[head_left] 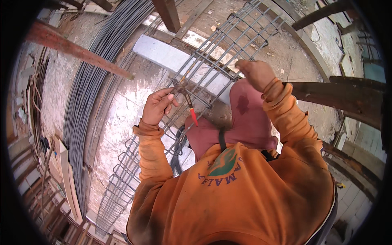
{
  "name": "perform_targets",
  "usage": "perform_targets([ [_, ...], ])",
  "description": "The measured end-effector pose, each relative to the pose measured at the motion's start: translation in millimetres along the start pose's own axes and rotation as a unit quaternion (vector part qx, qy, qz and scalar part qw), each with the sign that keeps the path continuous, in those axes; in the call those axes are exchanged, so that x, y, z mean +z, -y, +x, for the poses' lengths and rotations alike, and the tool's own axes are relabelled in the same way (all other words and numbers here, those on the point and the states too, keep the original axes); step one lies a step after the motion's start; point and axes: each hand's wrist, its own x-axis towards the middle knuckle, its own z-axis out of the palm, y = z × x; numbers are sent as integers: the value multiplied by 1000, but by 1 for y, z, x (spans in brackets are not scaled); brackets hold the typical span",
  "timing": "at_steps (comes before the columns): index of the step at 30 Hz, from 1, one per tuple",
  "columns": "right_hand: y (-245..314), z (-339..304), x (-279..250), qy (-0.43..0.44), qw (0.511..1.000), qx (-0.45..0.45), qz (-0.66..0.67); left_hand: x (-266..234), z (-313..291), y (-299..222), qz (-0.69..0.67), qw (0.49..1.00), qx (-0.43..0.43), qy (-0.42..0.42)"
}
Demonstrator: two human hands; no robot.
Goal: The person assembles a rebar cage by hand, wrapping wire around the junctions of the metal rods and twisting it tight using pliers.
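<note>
A long cage of steel reinforcing bars (204,77) runs diagonally in front of me, with bent stirrups around its long bars. A pair of pincers (188,101) rests on the cage, one handle tipped in red. Close by the pincers' head is my left hand (157,105), its thumb and fingers drawn together; what they pinch, if anything, is too small to make out. My right hand (258,74) is curled above my knee at the cage's right side, fingertips near a bar. Whatever lies inside its fingers is hidden.
A pale block-like beam (163,53) lies crosswise under the cage. To the left stretches a thick bundle of steel rods (87,94), with a reddish timber (77,49) slanting over it. A dark timber (339,98) juts in from the right. Black wire (176,157) hangs beside my leg.
</note>
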Motion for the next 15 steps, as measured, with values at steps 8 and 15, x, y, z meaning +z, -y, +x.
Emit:
perform_targets([
  [8,25,-6,-5,-25,967,-216,130,65,13,4,73,993,-65,63],
  [15,-41,-12,-5,-259,890,-55,372,106,3,17,40,995,10,-94],
])
